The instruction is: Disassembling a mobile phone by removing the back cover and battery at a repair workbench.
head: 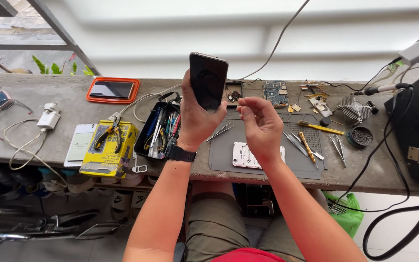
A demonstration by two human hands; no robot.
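Black and glossy, the phone (208, 80) stands upright in the left hand (195, 119), gripped from behind and lifted above the grey work mat (229, 155); its screen is dark and its body looks closed. Beside it, the right hand (260, 123) pinches its fingertips together, though on what I cannot tell, while tweezers (292, 141) and a white back cover (244, 156) lie unused on the mat.

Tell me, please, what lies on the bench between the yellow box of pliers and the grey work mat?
In the head view, an open dark tool case packed with screwdrivers and tweezers lies between the yellow box and the grey mat.
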